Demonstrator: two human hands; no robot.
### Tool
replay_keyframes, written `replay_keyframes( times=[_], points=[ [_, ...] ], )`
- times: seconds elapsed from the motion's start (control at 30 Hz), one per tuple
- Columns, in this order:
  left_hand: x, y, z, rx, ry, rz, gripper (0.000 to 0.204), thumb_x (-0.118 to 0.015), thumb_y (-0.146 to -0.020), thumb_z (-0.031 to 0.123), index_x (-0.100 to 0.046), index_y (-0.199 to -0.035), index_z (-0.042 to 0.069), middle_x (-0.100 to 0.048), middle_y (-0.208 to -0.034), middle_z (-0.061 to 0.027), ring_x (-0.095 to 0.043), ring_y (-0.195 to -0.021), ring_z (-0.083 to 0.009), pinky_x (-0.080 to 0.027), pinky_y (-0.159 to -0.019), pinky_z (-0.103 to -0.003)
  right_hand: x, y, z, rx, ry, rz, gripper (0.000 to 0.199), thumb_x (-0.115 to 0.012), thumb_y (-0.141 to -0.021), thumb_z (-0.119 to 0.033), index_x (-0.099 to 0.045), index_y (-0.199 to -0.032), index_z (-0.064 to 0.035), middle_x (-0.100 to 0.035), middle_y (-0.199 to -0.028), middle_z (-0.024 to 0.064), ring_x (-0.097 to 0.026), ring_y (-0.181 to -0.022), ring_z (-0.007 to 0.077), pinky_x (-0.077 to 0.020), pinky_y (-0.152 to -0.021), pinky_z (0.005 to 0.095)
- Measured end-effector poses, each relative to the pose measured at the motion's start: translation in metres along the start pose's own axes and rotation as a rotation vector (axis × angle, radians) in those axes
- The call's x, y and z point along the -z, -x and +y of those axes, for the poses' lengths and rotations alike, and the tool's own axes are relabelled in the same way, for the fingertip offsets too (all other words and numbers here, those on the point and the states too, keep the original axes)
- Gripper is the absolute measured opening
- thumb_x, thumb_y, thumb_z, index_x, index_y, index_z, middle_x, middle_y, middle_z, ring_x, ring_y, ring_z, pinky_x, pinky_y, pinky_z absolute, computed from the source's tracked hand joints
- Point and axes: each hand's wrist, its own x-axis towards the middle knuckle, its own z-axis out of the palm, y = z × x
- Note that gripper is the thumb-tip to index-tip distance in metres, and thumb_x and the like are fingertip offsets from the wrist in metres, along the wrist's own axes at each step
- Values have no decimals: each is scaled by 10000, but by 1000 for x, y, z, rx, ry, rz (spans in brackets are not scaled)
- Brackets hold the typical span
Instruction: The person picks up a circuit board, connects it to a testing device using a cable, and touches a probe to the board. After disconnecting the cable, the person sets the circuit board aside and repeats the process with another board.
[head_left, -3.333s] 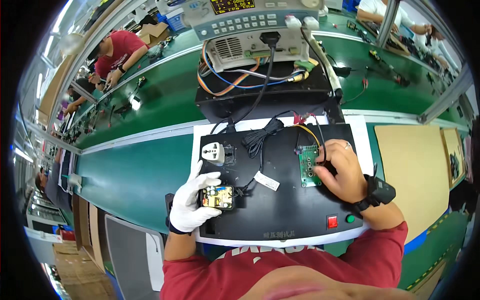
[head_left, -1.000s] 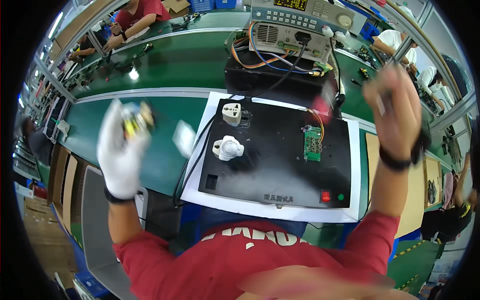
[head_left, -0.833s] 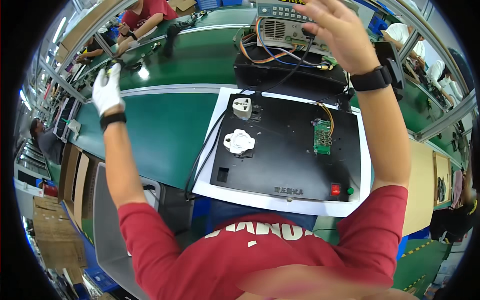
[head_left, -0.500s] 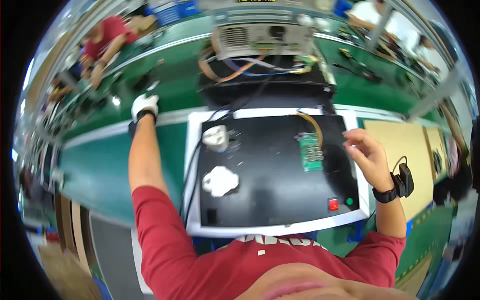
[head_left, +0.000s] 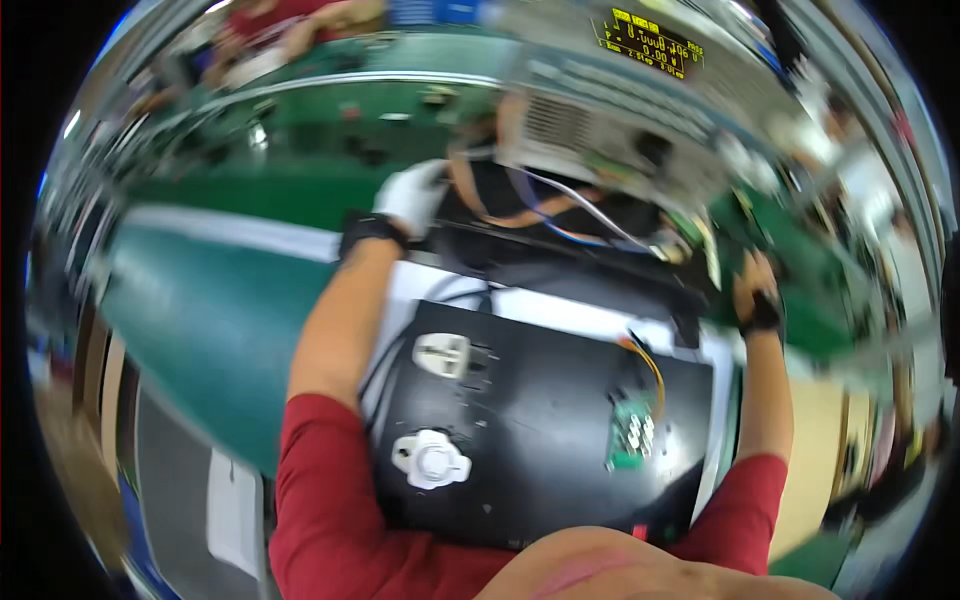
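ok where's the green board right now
In the head view, the green board lies on the right part of the black panel, above the red switch, beside a yellow wire.

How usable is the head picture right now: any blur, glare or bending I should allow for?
Head view: motion blur softens the gloved left hand, the bare right hand and the circuit board, so finger detail is lost; a pale sheen lies on the black panel; fisheye bending bows the teal work surface near the left rim, and the corners go black.
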Motion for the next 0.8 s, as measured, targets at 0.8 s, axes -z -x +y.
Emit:
replay_keyframes(
  times=[0.8],
  points=[
    [-4, -15, -41, -21, -49, 64, 365, -571, -839, 238, -601, -1165, 78, -619, -1137, -144, -580, -1064, -304, -453, -913, -363, 140, 102, 105, -44, -238, 208, 170, -468, -922, -71, -500, -1069, 7, -560, -963, 227, -544, -870, 374, -450, -756, 414]
  ],
)
